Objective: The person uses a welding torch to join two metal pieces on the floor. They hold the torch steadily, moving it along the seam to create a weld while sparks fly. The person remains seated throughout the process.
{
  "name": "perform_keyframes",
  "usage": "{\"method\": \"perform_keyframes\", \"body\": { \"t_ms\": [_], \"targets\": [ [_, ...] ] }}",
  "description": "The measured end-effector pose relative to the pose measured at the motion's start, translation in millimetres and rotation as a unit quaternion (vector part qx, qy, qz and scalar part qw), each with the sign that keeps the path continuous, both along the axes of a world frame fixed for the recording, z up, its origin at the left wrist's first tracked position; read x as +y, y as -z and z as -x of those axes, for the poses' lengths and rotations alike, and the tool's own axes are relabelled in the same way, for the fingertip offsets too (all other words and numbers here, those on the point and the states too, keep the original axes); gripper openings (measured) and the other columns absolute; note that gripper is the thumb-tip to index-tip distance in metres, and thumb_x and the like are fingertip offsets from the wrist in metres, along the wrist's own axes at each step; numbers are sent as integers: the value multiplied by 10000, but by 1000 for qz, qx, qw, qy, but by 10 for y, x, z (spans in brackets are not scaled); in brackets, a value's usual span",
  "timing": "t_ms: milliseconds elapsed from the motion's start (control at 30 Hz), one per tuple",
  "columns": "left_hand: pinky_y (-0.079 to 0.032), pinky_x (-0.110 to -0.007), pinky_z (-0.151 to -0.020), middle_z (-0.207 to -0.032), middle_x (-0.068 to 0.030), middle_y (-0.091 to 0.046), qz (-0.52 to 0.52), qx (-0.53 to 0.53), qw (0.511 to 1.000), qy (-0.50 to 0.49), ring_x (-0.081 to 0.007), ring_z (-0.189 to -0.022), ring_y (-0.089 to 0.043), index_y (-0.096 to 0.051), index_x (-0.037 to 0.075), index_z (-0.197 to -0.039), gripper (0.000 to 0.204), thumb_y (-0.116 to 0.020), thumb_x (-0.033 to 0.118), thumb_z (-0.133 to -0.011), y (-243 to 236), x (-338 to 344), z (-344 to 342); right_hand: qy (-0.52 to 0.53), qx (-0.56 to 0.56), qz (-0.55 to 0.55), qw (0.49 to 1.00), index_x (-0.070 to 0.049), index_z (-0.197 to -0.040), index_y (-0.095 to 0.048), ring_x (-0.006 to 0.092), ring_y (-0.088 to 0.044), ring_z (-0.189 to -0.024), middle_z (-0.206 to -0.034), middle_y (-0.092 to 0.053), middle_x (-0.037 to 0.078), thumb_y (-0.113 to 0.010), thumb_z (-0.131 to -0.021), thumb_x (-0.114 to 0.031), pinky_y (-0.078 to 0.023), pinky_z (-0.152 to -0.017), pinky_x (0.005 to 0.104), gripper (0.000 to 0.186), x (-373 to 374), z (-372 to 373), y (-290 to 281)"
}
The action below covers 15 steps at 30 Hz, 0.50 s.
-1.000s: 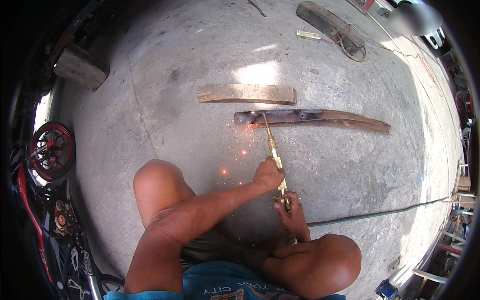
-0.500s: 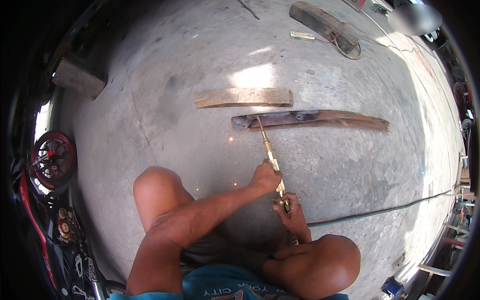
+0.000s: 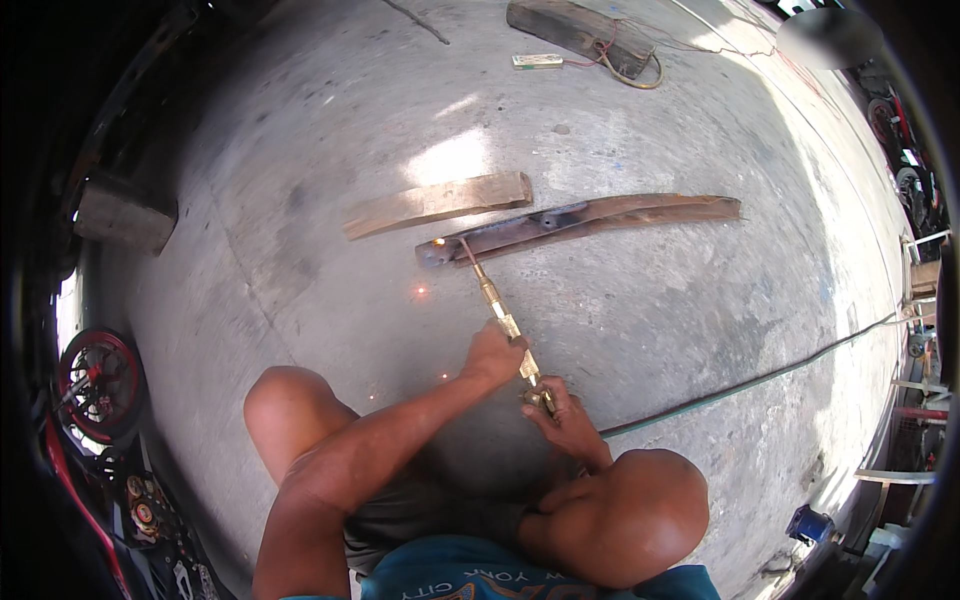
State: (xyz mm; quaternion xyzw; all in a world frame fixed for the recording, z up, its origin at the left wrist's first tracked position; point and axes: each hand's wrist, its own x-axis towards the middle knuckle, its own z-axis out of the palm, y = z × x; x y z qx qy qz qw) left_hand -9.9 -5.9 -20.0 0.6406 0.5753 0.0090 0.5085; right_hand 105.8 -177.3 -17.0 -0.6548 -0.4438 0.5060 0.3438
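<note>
One brass torch, rusty bar

Pale lettering on teal shirt, upside down, seemingly cropped.

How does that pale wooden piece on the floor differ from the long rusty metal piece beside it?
The wooden piece is light brown; the metal piece is rusty brown with dark grey patches. The wooden piece is clearly shorter than the metal piece. The metal piece has a bright orange spot near its left end, where the torch points; the wooden piece shows no glow. Both are long, narrow and lying on the floor.
</note>
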Motion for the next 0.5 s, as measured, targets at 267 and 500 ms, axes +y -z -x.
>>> {"method": "perform_keyframes", "body": {
  "t_ms": [267, 500],
  "targets": [
    [-549, -464, -860, -1037, -285, -713, 2, 21, 1000, 5, -390, -991, -719, -621, -89, -1143, 451, -738, 275, -903, -3, 29, -15, 2, 34, -15, 999, -122, -1224, -452, 268, -673, -953, -1032, -692, 139, -712, -988, -219, -518, -857, 407, 364, 0, -18, 40],
    [-539, -464, -894, -1051, -296, -710, -11, 4, 1000, 10, -411, -1012, -709, -624, -85, -1159, 439, -726, 263, -911, 36, 21, 17, 1, 0, -7, 1000, -123, -1221, -448, 232, -649, -836, -989, -693, 132, -720, -989, -227, -514, -757, 393, 372, 0, 19, 79]
  ]
}}
